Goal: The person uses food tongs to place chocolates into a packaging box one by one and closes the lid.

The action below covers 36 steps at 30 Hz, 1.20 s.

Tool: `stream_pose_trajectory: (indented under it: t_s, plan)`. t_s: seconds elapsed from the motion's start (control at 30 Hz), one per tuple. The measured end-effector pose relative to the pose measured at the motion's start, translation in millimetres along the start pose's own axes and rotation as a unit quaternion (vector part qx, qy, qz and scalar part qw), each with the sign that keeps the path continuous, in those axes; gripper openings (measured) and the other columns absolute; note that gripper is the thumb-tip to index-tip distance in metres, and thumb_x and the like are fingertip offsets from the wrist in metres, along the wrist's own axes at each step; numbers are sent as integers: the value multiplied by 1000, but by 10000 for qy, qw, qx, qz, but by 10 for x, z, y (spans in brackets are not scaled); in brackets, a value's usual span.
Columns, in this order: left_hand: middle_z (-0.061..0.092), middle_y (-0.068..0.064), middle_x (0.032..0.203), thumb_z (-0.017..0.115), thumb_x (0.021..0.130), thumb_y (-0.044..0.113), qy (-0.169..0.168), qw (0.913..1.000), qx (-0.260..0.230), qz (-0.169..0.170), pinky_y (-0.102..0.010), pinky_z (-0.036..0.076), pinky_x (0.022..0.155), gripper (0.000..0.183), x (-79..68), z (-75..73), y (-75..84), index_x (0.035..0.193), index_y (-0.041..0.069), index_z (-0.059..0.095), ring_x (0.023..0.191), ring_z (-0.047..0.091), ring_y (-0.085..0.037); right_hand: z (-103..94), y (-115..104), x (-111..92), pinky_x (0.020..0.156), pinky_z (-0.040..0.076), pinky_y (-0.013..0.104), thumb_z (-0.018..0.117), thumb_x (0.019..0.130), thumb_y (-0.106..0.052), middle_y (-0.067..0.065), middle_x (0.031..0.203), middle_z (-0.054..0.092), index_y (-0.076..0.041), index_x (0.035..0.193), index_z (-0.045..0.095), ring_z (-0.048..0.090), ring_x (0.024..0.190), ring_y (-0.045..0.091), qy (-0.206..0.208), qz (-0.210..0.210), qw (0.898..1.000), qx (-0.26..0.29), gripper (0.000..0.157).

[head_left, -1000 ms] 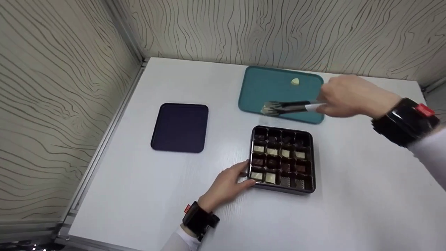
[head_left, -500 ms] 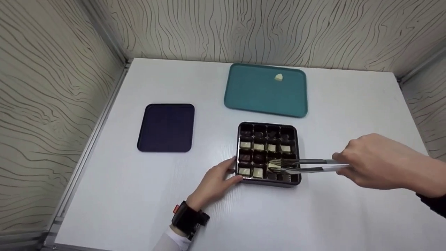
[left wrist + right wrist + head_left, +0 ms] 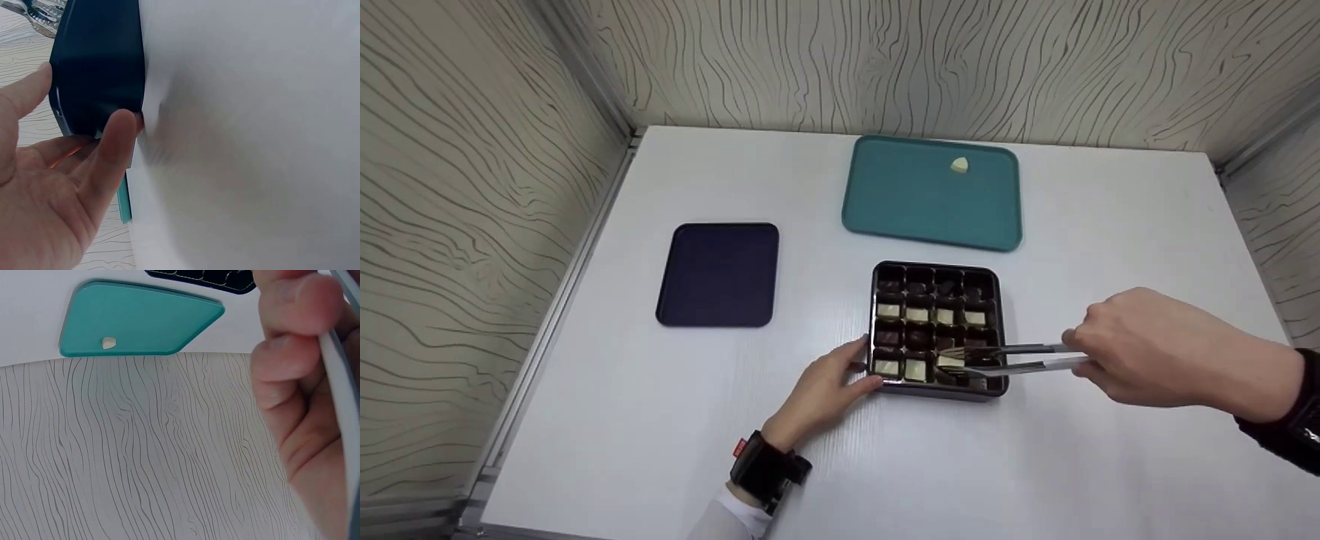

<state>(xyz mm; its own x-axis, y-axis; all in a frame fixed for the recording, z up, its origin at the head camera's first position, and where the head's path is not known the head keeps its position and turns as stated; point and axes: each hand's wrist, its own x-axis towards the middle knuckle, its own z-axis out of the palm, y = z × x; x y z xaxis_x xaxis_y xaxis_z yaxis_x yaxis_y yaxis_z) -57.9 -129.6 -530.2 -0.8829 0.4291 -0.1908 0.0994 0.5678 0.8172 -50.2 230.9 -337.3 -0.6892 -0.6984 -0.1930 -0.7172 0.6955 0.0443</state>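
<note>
A dark square box (image 3: 949,390) of chocolates, divided into a grid, stands on the white table with dark and cream pieces in rows. My left hand (image 3: 821,386) holds its near left corner, thumb on the front side and fingers along the left side; the left wrist view shows the same grip on the box wall (image 3: 98,62). My right hand (image 3: 1155,352) grips metal tongs (image 3: 1027,367), whose tips reach over the near right part of the box. A cream chocolate (image 3: 950,362) sits at the tips, over the third compartment of the front row.
Behind the box lies a teal tray (image 3: 915,195) with one cream heart-like piece (image 3: 959,164) near its far edge. A dark navy square tray (image 3: 720,274) is at the left. Wood-grain panels (image 3: 810,67) stand around the table.
My right hand has brought the tongs from the teal tray's near edge to the box with the cream chocolate; the tong arms now stand slightly wider. The left hand stays on the box.
</note>
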Motion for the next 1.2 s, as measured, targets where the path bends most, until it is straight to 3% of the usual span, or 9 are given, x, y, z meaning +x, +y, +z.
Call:
stream_pose_trajectory:
  t_s: [0.6,0.83,0.97,1.1,1.2]
  plan:
    - [57,-14,157,69,101,40,-65,9996,-98,-245,-51,49,120,73,3,-4,20,161,8,41,130,68,-31,-98,-108,210,49,21,22,81,79,-17,-9,53,32,-20,56,43,23,55,8,-66,-413,9963,-756,45]
    - [56,-15,158,68,102,40,-79,9998,-86,-173,-51,49,120,72,10,-7,20,161,7,41,130,69,-31,-165,4,208,47,27,22,84,77,-21,-11,53,39,-21,62,54,28,52,5,-116,-402,9973,-600,34]
    - [57,-16,157,68,102,39,-42,9999,-89,-105,-50,50,119,72,11,-9,16,160,6,43,128,70,-31,-280,173,189,47,31,23,85,79,-23,-14,55,45,-24,67,60,32,52,4,-214,6,9995,-213,28]
    - [58,-15,156,68,102,40,-38,9999,-73,-115,-50,51,119,72,17,-7,15,160,6,43,129,69,-31,-365,427,257,46,37,28,81,86,-27,-10,58,51,-19,78,69,40,54,8,-410,907,9950,46,17]
    - [58,-15,156,69,101,40,-40,9999,-46,-127,-50,50,119,72,17,-4,17,160,6,43,129,69,-30,-314,696,361,45,35,31,74,92,-30,-5,58,48,-14,81,70,43,54,14,-388,1630,9856,229,19]
